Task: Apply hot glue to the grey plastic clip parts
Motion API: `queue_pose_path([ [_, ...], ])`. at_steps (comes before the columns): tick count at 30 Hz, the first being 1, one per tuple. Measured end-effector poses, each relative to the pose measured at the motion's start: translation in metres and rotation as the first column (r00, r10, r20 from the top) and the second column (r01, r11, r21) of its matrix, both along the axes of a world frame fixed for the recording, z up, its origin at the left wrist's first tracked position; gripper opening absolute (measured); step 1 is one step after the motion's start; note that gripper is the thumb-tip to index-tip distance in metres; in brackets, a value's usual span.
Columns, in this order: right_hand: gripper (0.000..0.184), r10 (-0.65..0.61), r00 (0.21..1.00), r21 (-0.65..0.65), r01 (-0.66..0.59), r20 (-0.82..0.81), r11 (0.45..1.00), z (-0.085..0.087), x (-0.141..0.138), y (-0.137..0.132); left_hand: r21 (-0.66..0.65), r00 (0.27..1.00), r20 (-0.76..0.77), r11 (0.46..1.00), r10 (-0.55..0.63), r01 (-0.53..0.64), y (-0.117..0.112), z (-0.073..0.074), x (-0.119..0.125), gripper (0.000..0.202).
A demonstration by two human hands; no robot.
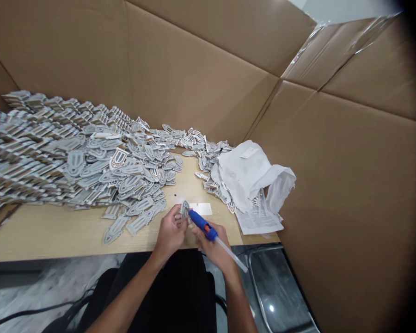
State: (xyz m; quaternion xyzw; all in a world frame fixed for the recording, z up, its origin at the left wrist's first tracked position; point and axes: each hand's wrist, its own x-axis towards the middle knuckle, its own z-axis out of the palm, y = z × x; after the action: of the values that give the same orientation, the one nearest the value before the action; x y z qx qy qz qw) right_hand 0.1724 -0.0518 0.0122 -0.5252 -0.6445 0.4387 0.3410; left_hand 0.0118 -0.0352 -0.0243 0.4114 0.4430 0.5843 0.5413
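Hot-glue gun (201,224), blue with an orange band, is held at lower centre of the frame just above the front edge of a light wood-grain tabletop (52,237), with a clear glue stick (231,253) projecting toward lower right. Right hand (213,247) is closed around the gun's body. Left hand (169,232) is curled nearly shut, its fingertips gripping a small grey-and-white die-cut piece (185,208). Gun's front end sits just beside that piece; contact cannot be confirmed from this view. Many similar shield-shaped pieces (76,159) lie stacked in overlapping rows across the table's left and rear areas, with looser pieces spread near the hands. Crumpled white paper (246,173) rests at centre right, partly over a printed sheet (258,216). A small white label (201,209) lies on the table just beyond the hands. Cardboard panels (194,69) stand behind and to the right of the table, with clear plastic film (333,46) at upper right. A dark glossy panel with a metal rim (277,291) occupies the lower right.
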Motion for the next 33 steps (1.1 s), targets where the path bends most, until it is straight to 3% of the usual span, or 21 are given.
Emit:
queue_pose_path([
  [4,0.029,-0.006,0.989,0.109,-0.01,0.144,0.994,0.016,-0.01,-0.011,0.038,0.998,-0.057,0.999,-0.007,0.01,-0.003,-0.004,0.0,0.036],
  [7,0.024,-0.052,0.973,0.221,0.001,0.224,0.975,0.014,-0.015,-0.016,0.021,0.999,-0.033,1.0,-0.017,0.018,-0.004,-0.004,0.001,0.04],
  [11,0.029,-0.274,0.948,0.353,0.203,0.162,0.913,0.009,-0.017,-0.015,-0.07,0.997,0.067,0.997,0.046,-0.041,-0.003,0.002,0.004,0.051],
  [14,0.034,-0.311,0.947,0.396,0.256,0.08,0.882,0.012,-0.01,-0.011,-0.062,0.996,0.059,0.996,0.066,-0.062,-0.003,0.007,0.004,0.046],
  [17,0.036,-0.261,0.965,0.356,0.247,-0.009,0.901,0.013,0.003,-0.008,-0.007,0.995,0.012,0.995,0.096,-0.096,-0.003,0.01,0.002,0.036],
  [20,0.038,-0.227,0.967,0.211,0.246,-0.113,0.946,0.007,0.017,-0.008,0.011,0.991,0.007,0.991,0.136,-0.136,-0.001,0.009,0.0,0.031],
  [26,0.038,-0.06,0.985,0.032,0.066,-0.16,0.997,0.002,0.025,-0.014,0.028,0.989,0.045,0.989,0.144,-0.145,0.001,0.004,0.0,0.029],
  [33,0.04,-0.033,0.998,0.062,0.037,-0.056,0.997,-0.002,0.017,-0.012,0.019,0.994,0.049,0.995,0.095,-0.096,-0.001,0.008,-0.002,0.03],
])
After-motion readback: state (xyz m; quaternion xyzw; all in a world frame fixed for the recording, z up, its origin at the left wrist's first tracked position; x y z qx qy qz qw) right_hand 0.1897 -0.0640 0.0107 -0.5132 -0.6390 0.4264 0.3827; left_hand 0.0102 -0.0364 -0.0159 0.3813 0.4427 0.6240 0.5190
